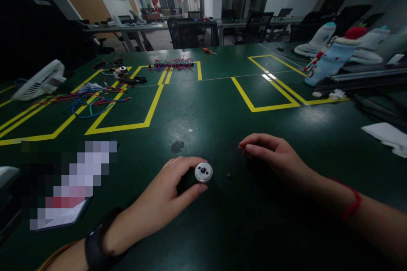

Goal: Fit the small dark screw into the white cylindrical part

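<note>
Partly hidden — round metal part (206, 172), clamped in left hand (163, 186); right hand (277, 153) loosely parted.

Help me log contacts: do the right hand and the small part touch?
Apart: the head view shows table between the right hand and the small part.

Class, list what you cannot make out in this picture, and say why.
All in the head view:
Round metal part: its sides are mostly hidden by the left hand.
Small piece to its right: too small and dark to identify.
Right hand: its own back hides the palm and any contents.
Flat slab: its face is mostly pixelated.
White object: cut off by the left edge.
</note>
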`<act>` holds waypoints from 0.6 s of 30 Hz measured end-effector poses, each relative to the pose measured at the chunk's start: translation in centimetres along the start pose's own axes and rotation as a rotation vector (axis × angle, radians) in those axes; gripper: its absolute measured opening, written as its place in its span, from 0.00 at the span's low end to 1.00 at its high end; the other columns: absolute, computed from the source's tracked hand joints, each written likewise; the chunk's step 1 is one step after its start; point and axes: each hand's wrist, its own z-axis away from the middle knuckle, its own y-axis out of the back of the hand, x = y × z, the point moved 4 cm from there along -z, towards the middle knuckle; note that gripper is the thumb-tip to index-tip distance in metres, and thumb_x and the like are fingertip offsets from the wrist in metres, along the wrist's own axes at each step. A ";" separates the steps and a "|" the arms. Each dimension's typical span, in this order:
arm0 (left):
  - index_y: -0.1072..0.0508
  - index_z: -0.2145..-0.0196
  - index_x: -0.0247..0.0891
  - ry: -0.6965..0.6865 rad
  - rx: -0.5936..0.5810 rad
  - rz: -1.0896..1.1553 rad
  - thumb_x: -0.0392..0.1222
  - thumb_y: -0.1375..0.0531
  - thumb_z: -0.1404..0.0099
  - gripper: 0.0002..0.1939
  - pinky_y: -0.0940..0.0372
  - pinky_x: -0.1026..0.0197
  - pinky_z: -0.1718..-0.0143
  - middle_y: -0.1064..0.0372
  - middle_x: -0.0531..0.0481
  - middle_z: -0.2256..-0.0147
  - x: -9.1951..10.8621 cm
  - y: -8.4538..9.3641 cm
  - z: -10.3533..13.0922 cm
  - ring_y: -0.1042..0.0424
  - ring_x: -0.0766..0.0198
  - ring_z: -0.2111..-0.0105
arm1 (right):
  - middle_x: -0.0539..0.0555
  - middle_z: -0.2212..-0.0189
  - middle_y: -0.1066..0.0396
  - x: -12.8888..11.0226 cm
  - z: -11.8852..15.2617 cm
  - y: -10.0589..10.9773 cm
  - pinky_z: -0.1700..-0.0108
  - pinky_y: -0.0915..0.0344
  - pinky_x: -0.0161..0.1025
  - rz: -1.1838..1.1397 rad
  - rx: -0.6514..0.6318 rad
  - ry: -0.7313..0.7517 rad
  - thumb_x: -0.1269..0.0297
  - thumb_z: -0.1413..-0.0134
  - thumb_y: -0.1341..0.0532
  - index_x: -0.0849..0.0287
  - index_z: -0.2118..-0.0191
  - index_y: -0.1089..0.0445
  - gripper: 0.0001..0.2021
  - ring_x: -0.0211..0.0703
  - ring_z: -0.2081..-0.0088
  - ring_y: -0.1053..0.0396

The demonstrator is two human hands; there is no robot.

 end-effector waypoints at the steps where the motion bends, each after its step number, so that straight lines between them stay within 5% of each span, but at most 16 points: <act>1: 0.36 0.47 0.50 0.002 -0.002 -0.001 0.43 0.40 0.33 0.18 0.38 0.49 0.48 0.33 0.51 0.50 0.0 0.0 0.0 0.33 0.55 0.50 | 0.53 0.64 0.27 0.3 -0.2 0.3 0.63 0.34 0.40 -0.083 0.045 -0.035 0.58 0.45 0.36 0.57 0.60 0.27 0.10 0.41 0.64 0.30; 9: 0.38 0.46 0.50 -0.005 -0.001 0.001 0.43 0.40 0.33 0.19 0.39 0.49 0.47 0.34 0.51 0.49 -0.1 -0.2 0.1 0.34 0.56 0.49 | 0.52 0.66 0.26 1.1 -0.5 0.6 0.61 0.35 0.38 -0.214 0.109 -0.045 0.61 0.46 0.34 0.58 0.63 0.26 0.07 0.39 0.65 0.30; 18: 0.37 0.46 0.49 -0.018 0.022 -0.009 0.43 0.40 0.33 0.19 0.38 0.50 0.48 0.33 0.51 0.50 0.1 -0.1 0.0 0.33 0.55 0.50 | 0.58 0.55 0.32 -0.9 1.0 -2.9 0.51 0.36 0.50 0.670 -0.217 0.388 0.68 0.48 0.35 0.56 0.58 0.26 0.10 0.50 0.52 0.35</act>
